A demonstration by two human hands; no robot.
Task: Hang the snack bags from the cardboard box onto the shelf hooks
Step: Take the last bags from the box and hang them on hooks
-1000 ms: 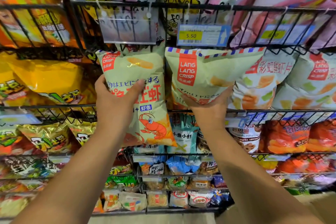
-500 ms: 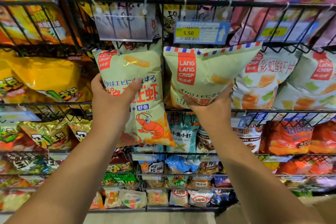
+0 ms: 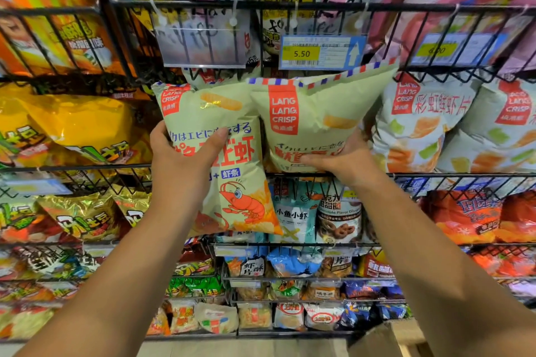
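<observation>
Left hand (image 3: 185, 165) is gripping the shrimp bag (image 3: 237, 180) by its left edge. Right hand (image 3: 345, 159) is grasping the second bag (image 3: 319, 113) at its bottom edge, its top edge lying just beneath the price tag (image 3: 322, 52).

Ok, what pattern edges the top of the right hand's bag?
Red and blue diagonal stripes; the bag shows best in head view.

The bags (image 3: 316, 113) are smooth, slightly glossy plastic film; the racks (image 3: 319, 6) are black-coated metal wire; the box (image 3: 385, 339) is matt cardboard.

Pale green, red-labelled snack bags (image 3: 316, 113)
</observation>
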